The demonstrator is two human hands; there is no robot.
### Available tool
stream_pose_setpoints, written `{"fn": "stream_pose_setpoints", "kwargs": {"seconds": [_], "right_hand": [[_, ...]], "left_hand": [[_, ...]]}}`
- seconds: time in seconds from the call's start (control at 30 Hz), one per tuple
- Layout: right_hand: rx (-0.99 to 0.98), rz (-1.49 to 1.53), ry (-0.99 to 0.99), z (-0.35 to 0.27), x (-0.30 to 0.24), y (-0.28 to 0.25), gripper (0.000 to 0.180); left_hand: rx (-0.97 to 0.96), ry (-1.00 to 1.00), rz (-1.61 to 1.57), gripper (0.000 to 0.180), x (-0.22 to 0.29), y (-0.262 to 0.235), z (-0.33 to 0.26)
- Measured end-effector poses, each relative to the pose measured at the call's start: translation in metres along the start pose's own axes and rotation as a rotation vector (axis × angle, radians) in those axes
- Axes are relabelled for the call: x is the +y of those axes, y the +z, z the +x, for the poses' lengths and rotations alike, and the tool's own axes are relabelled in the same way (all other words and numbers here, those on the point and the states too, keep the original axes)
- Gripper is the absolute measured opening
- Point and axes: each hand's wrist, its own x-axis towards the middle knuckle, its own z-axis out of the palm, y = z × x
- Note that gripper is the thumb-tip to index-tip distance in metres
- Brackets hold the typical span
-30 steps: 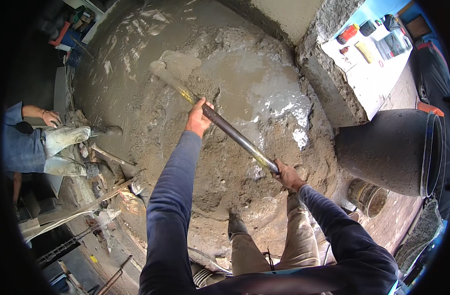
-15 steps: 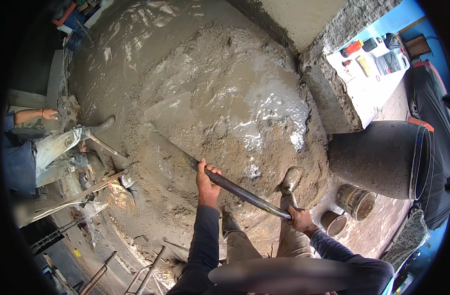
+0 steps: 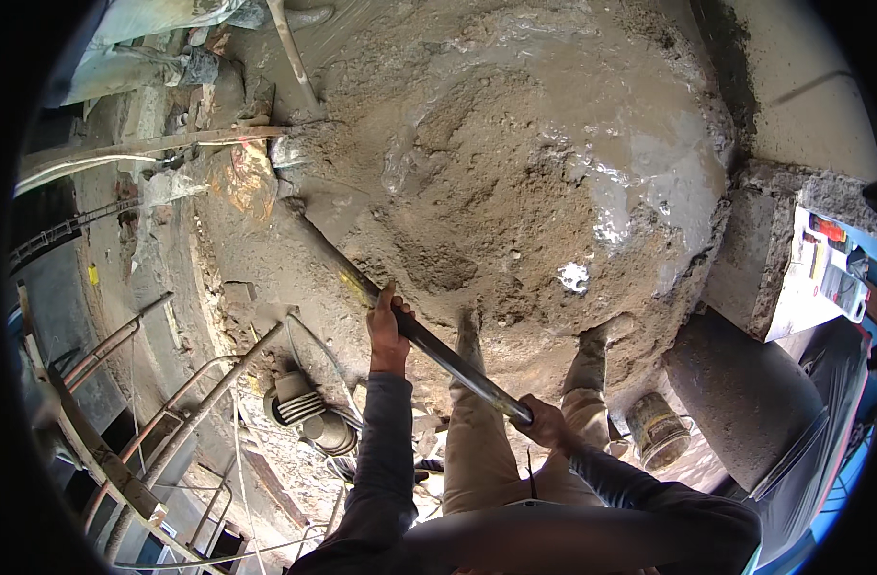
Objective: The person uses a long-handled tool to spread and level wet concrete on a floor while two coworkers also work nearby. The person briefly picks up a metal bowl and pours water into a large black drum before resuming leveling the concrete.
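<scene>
Grey-brown wet mix point(image 3: 515, 182) is spread across most of the view, rough and crumbly in the middle and glossy with water towards the right. At its lower right, a large black barrel point(image 3: 740, 398) is partly cut off by the fisheye rim. Across the lower middle, a long dark-handled tool with yellow marks point(image 3: 453, 362) is held aslant, its far end at the mix's left part, just below the tip of a long wooden plank point(image 3: 223, 134); the shape of its head cannot be made out. Near the barrel, a mud-caked round bucket point(image 3: 659, 431) is seen. The shaft is gripped partway along by the left hand point(image 3: 388, 337), fingers wrapped round it, and its near end is enclosed by the right hand point(image 3: 546, 424).

The stroke is probably best driven from the right hand, with the left used as a guide, the head held low and the feet braced on the slippery mix.

Compared with half a second ago, the view is swung leftward, the tool's far end is brought to the plank's near side, and the co-worker's legs point(image 3: 136, 72) are shifted to the upper left.
</scene>
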Motion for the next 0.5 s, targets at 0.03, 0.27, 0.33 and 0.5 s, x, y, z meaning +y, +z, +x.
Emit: {"fn": "stream_pose_setpoints", "kwargs": {"seconds": [0.03,0.27,0.33,0.5], "right_hand": [[-0.003,0.041,-0.092,0.037,-0.017,0.003,0.040],[-0.144,0.287,-0.203,0.314,-0.091,0.025,0.030],[-0.228,0.432,0.040,0.344,-0.074,0.050,0.030],[-0.148,0.755,0.296,0.317,-0.025,0.120,0.036]], "left_hand": [[-0.091,0.140,0.003,0.017,0.034,0.013,0.015],[0.003,0.708,0.411,0.029,0.142,0.109,0.210],[0.043,0.618,0.607,0.033,0.110,0.112,0.270],[0.107,0.630,1.122,0.043,0.002,0.088,0.330]]}}
